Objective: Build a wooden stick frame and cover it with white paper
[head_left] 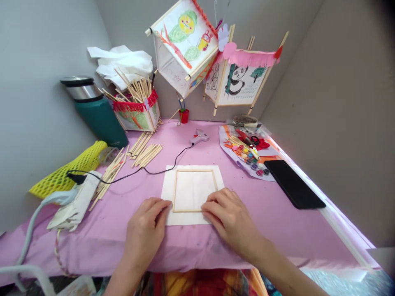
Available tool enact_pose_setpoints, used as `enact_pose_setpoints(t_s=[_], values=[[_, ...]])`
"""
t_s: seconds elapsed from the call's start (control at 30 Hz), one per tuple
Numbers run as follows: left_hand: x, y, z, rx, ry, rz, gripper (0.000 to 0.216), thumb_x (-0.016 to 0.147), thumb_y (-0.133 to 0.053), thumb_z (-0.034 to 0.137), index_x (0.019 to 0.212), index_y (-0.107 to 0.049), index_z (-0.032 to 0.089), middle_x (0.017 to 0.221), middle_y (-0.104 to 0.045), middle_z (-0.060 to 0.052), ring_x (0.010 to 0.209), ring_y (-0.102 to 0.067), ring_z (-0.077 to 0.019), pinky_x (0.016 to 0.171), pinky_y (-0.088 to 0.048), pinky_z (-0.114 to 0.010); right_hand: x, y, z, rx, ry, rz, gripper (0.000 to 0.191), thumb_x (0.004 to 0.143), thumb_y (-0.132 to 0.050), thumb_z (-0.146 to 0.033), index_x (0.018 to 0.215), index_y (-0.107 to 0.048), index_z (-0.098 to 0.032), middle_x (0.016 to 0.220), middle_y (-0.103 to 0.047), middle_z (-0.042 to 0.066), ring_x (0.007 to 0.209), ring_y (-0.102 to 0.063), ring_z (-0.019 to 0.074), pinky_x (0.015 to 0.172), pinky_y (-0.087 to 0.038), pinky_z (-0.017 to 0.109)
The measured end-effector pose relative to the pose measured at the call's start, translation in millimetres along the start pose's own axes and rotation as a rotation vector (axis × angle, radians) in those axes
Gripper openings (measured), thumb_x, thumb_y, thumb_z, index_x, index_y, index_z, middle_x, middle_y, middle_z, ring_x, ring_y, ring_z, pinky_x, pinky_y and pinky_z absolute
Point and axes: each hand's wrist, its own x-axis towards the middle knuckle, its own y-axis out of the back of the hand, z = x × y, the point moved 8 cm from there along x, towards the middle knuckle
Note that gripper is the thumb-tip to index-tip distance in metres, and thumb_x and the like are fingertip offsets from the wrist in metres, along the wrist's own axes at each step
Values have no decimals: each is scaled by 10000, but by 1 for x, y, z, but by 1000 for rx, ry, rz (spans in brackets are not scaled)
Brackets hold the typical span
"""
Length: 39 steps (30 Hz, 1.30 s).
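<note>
On the pink cloth (pixel 277 230) of the table, a square wooden stick frame (pixel 187 211) lies flat upon a white sheet of paper (pixel 194 219), in front of the person and between the 2 hands. The frame has 4 thin sides, and the paper extends beyond it at the edges. The right hand (pixel 230 209) is at the lower right corner of the frame; its thumb and index finger are closed on the bottom stick, so it is grasping the frame there. The left hand (pixel 146 224) is at the left edge of the paper, just beside the lower left corner of the frame, with bent fingers and the thumb near the index finger; whether it pinches the paper or only rests against it, I cannot tell. Behind the paper there is a glue gun (pixel 200 136), and its black cable (pixel 177 158) runs to the left, toward a white power strip (pixel 74 201). To the left of the paper lie 2 small bundles of sticks (pixel 148 155) and some longer loose sticks (pixel 108 176). On the right side are a black phone (pixel 294 184) and small paint pots (pixel 247 156). Above the back of the table hang 2 decorated lanterns (pixel 182 45).
</note>
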Motion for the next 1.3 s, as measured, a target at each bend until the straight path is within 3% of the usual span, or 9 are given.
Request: enact_pose_setpoints(t_s=[0.33,0.73,0.83,0.97,1.07,1.3], values=[[0,0,4,75,-44,42,200,909,-454,249,983,-639,221,998,-635,-43,861,-630,-168,747,-490,-279,3,-24,-7,-50,12,-22,171,911,-524,-126,864,-669,-203,813,-600,35,799,-470,171,732,-333,315],[0,-4,1,45,-32,14,185,912,-467,266,966,-639,224,995,-621,-33,859,-616,-165,751,-475,-287,5,-25,-6,-23,-16,-65,180,891,-536,-94,829,-670,-197,799,-615,29,795,-499,174,732,-355,316],[4,-2,0,11,-14,5,199,918,-456,282,970,-639,223,999,-627,-27,848,-617,-158,747,-476,-282,8,-12,8,73,-51,-19,148,896,-540,-129,905,-671,-198,861,-641,30,844,-537,179,772,-387,321],[15,0,-4,22,-8,9,213,916,-454,285,1009,-637,229,1057,-629,-24,909,-609,-166,801,-477,-299,9,18,57,173,-282,126,177,887,-520,-137,980,-662,-186,956,-653,38,892,-586,173,793,-433,303],[24,-6,-1,68,-68,-30,250,913,-447,258,1094,-617,223,1145,-616,-35,1010,-581,-188,859,-472,-325,6,19,81,136,-388,76,182,879,-519,-150,965,-672,-199,949,-653,29,865,-602,175,777,-446,308],[26,-16,6,171,-168,-92,317,937,-407,244,1204,-575,210,1261,-601,-27,972,-531,-217,801,-492,-369,-2,0,76,16,-316,-19,190,898,-504,-163,993,-660,-211,937,-616,33,879,-587,185,785,-453,312]])
